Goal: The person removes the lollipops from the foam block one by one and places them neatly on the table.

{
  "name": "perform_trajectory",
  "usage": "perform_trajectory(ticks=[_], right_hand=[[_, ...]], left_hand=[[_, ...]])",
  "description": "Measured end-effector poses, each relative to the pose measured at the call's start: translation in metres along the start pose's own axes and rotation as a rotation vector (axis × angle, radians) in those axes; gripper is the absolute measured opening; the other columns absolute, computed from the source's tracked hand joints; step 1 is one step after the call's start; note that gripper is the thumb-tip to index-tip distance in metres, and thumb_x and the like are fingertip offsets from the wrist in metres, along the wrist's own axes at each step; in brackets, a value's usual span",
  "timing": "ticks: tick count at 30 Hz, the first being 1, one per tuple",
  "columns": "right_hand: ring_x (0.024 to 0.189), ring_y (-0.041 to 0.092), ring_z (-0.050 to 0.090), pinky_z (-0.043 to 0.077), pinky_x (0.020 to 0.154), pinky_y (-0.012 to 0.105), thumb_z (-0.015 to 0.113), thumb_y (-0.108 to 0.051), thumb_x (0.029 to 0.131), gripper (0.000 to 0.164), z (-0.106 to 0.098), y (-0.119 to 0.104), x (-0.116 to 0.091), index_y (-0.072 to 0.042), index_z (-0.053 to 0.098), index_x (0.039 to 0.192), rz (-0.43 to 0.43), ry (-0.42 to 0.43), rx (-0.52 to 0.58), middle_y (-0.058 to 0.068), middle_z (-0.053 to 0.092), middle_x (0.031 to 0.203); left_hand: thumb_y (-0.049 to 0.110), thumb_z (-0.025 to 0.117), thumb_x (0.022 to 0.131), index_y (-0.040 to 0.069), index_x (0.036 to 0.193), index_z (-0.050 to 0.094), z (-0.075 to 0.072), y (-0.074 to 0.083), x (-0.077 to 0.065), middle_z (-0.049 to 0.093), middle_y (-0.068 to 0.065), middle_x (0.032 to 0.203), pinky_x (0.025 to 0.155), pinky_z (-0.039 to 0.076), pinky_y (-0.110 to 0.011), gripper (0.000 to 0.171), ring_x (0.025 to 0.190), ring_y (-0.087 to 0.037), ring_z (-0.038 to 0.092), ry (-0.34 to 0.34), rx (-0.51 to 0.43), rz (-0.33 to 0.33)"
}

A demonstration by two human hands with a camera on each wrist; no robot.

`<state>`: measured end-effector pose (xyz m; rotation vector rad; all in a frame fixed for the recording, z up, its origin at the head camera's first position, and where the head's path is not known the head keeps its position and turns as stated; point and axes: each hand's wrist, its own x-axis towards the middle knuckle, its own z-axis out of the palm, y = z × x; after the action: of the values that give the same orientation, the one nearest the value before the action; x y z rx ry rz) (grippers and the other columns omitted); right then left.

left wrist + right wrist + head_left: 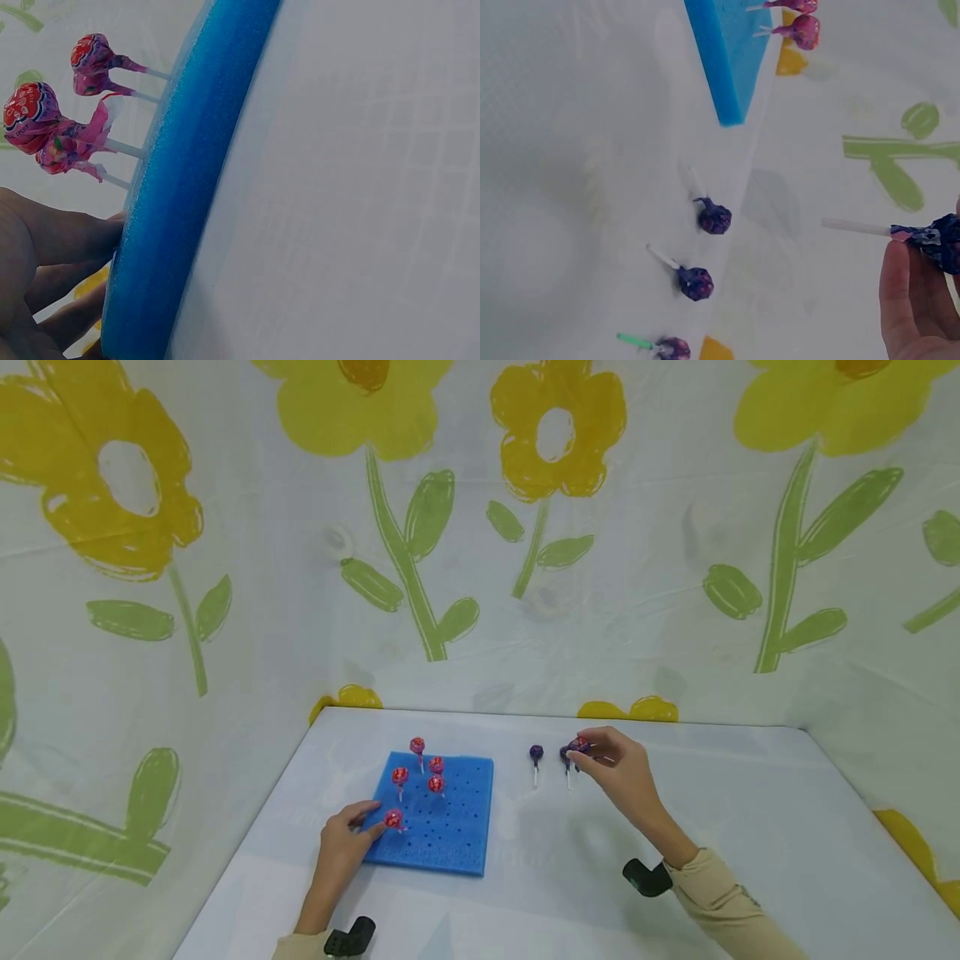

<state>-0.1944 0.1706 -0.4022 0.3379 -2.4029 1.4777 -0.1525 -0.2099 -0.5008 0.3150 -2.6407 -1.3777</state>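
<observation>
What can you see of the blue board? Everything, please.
The blue board is a thick, squarish, foam-looking slab, its top dotted with small holes. It lies flat on the white table. Five wrapped red-and-pink lollipops stand in it; many holes are free. The left hand touches it at its left edge.

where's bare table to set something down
White tabletop right of the right hand, and between the blue square foam board and beige right sleeve. Crowded: the board's left part, with pink-red wrapped lollipops, and around the purple-wrapped lollipops.

Dark-wrapped, white-sticked lollipop (pixel 928 238) aloft, right of the flat blue holed board (pixel 463 815)
</observation>
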Motion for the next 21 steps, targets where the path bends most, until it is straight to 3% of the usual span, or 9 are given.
perform_trajectory(ticks=[11,21], right_hand=[[0.084,0.012,0.063,0.054,0.072,0.017,0.072,-0.020,0.084,0.031,-0.014,0.017,0.002,-0.003,0.063,0.108,-0.024,0.019,0.026,0.007,0.066,0.099],[0.085,0.006,0.061,0.050,0.075,0.012,0.070,-0.024,0.086,0.033,-0.036,0.026,0.006,-0.003,0.063,0.111,-0.018,0.042,-0.045,0.010,0.066,0.101]], left_hand=[[0.004,0.069,0.083,0.000,0.119,0.063,-0.001,-0.001,0.000,0.055,-0.024,0.127,0.096,0.043,-0.054,0.037,0.117,-0.041,0.050,0.002,0.003,-0.009],[0.004,0.068,0.083,0.000,0.119,0.063,0.000,0.002,0.000,0.055,-0.024,0.128,0.097,0.043,-0.054,0.037,0.117,-0.040,0.049,0.001,-0.003,-0.012]])
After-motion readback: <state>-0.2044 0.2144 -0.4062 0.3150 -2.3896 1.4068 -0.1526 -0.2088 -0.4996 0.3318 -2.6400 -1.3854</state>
